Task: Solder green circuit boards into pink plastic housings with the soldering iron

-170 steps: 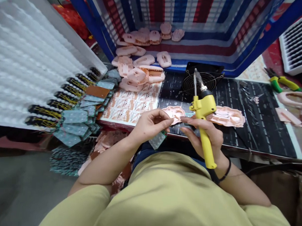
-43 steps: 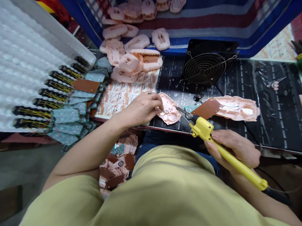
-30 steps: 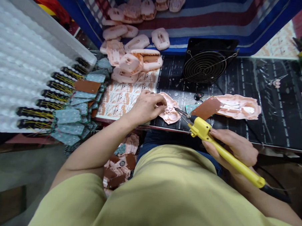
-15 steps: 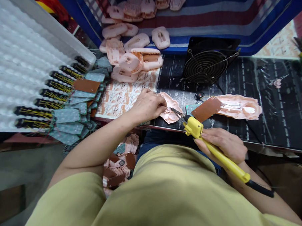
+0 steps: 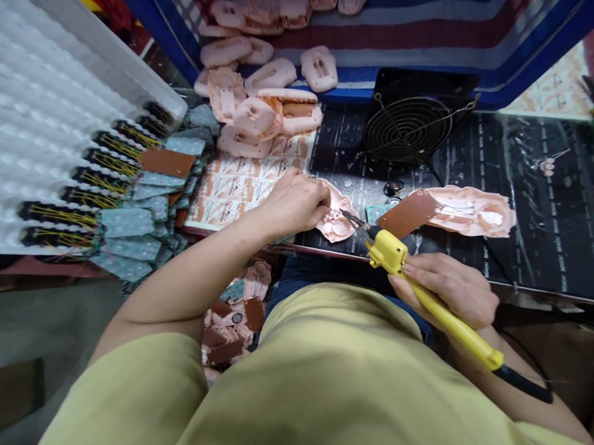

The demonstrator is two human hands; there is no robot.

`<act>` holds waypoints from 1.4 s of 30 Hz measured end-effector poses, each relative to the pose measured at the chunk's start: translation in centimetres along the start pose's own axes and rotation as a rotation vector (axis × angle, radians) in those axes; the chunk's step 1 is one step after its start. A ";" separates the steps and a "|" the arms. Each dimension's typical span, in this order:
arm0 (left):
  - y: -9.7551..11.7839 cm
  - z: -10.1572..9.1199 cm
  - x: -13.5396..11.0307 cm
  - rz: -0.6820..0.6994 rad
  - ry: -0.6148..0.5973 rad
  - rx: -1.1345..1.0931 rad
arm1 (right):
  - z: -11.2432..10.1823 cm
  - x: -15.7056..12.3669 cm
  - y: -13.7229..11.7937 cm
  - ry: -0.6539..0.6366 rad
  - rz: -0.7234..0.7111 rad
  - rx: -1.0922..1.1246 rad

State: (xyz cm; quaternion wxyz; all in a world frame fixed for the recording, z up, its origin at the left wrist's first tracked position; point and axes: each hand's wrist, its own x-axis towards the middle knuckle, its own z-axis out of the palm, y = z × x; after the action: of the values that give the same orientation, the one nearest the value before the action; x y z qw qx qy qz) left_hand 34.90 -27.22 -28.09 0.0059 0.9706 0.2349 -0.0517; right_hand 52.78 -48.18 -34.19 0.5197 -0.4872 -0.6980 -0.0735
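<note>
At the centre of the frame, the left hand [image 5: 294, 203] presses its closed fingers onto a small pink moulded plastic shell [image 5: 337, 219] lying on the black bench mat [image 5: 524, 213], while the right hand [image 5: 451, 289] grips a yellow-handled soldering iron [image 5: 422, 287], its metal tip touching the shell's right edge.

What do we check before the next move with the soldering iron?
1. Left hand pins the pink shell on the black mat: ok.
2. Right hand wrapped round the soldering iron: ok.
3. Tip touching the shell: cannot tell, it overlaps the shell's edge.
4. Left fingers apart from the tip: ok, though close.
5. Brown board apart from the iron's barrel: cannot tell, they sit very near in this view.
6. Fan running: cannot tell.
</note>
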 end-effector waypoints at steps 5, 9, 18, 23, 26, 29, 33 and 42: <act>0.2 -0.3 0.1 -0.031 -0.052 0.015 | 0.8 0.6 0.0 -0.029 -0.027 -0.035; 0.1 -0.2 0.1 -0.022 -0.044 0.014 | 0.4 0.8 0.0 -0.052 -0.055 -0.034; 0.0 -0.2 0.1 -0.015 -0.029 0.001 | 0.2 0.4 0.0 -0.004 -0.014 -0.034; 0.0 -0.1 0.0 -0.020 -0.030 0.005 | 0.2 -0.1 0.1 0.031 0.014 -0.018; 0.2 0.0 -0.1 -0.030 -0.023 0.001 | -0.4 -0.1 -0.3 0.048 0.009 -0.112; 0.2 0.1 -0.5 -0.047 0.002 -0.030 | -0.5 0.2 -0.8 0.036 -0.012 -0.187; -1.0 0.2 -2.2 -0.124 0.151 -0.158 | 1.1 0.7 -0.5 -0.066 0.008 -0.202; -3.6 1.4 -5.8 -0.259 0.129 -0.302 | 8.6 2.8 0.5 -0.138 -0.070 -0.313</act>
State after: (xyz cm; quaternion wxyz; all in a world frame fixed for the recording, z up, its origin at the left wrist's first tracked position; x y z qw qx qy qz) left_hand 27.99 -26.75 -28.79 0.1297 0.9216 0.3628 0.0460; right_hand 47.57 -41.05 -36.03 0.3855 -0.5414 -0.7285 -0.1659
